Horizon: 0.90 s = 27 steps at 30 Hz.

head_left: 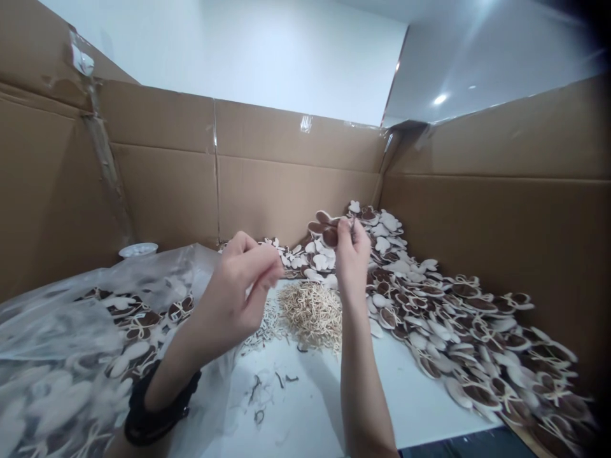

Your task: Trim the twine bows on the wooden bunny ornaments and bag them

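My right hand (352, 254) is raised over the work surface, its thumb and fingers pinched on a brown-and-white animal-shaped felt piece (329, 235). Something thin and dark also shows at its fingertips, too small to name. To the left, my left hand (251, 277) is closed in a pinch; whatever it may hold is hidden by the fingers. Below and between the hands lies a pile of short cream cord pieces (312, 315). Beside that pile is a scatter of small pale bits (267, 324).
Cardboard walls (296, 184) surround the white table (305, 407). A large heap of brown-and-white pieces (443, 331), many with cream bows, covers the right side. Clear plastic bags (62, 331) with similar pieces lie left, near a small white dish (138, 250). Dark scraps (258, 388) lie in front.
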Each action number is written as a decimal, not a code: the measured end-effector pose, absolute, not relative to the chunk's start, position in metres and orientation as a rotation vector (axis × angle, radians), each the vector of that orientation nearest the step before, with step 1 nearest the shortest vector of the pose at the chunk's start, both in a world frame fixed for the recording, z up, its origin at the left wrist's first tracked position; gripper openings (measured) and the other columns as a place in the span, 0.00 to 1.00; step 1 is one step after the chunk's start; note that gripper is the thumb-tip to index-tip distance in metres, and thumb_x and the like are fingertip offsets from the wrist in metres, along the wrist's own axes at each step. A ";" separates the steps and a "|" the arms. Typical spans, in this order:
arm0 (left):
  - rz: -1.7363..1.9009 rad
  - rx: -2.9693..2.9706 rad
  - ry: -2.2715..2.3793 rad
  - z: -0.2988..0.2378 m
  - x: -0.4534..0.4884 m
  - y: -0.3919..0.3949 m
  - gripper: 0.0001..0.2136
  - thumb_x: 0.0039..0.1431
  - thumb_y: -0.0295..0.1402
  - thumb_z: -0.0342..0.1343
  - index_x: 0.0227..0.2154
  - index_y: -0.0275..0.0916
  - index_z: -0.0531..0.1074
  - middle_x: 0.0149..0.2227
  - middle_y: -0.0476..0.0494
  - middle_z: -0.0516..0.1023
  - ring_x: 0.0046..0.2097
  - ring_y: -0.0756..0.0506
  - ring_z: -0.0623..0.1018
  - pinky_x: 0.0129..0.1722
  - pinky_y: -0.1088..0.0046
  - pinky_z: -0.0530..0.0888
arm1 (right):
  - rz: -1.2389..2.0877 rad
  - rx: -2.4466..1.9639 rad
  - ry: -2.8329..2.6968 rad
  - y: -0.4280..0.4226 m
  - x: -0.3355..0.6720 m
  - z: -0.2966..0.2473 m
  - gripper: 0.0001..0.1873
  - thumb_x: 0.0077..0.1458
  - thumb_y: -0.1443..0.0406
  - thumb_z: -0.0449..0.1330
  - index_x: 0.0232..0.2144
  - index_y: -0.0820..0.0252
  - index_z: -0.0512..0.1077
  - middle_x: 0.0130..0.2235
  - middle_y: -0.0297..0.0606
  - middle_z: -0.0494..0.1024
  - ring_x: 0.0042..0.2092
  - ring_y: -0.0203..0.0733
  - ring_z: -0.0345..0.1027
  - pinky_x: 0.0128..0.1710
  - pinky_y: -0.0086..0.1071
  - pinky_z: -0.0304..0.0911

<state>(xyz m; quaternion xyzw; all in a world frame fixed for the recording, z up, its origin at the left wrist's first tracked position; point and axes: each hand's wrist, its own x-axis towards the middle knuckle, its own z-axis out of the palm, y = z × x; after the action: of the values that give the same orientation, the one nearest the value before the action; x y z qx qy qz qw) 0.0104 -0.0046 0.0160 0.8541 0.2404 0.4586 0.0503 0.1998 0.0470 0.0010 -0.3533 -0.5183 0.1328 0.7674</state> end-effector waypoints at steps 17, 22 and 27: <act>1.171 2.226 0.818 0.014 0.012 0.019 0.13 0.64 0.46 0.45 0.37 0.44 0.68 0.36 0.50 0.73 0.38 0.47 0.72 0.36 0.70 0.66 | 0.534 -0.706 -1.442 0.009 0.184 0.010 0.09 0.58 0.57 0.58 0.32 0.56 0.67 0.26 0.30 0.65 0.25 0.32 0.56 0.23 0.28 0.54; 1.483 1.830 0.487 0.005 0.026 0.028 0.07 0.62 0.39 0.52 0.34 0.43 0.71 0.32 0.51 0.73 0.35 0.51 0.73 0.35 0.77 0.70 | 0.591 -0.636 -1.579 0.001 0.169 0.009 0.08 0.54 0.64 0.62 0.34 0.55 0.65 0.29 0.29 0.69 0.29 0.32 0.62 0.27 0.27 0.58; 1.569 1.764 0.435 0.009 0.020 0.024 0.06 0.63 0.36 0.52 0.34 0.41 0.72 0.32 0.49 0.77 0.35 0.51 0.75 0.35 0.78 0.73 | 0.501 -0.625 -1.615 0.004 0.169 0.003 0.19 0.49 0.67 0.66 0.38 0.51 0.59 0.21 0.21 0.58 0.22 0.32 0.50 0.20 0.28 0.45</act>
<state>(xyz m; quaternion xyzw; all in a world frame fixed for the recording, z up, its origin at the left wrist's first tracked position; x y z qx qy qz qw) 0.0205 0.0245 0.0088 0.6848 0.1688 0.6094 0.3622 0.1694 0.0041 0.0035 -0.2718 -0.7026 0.2178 0.6205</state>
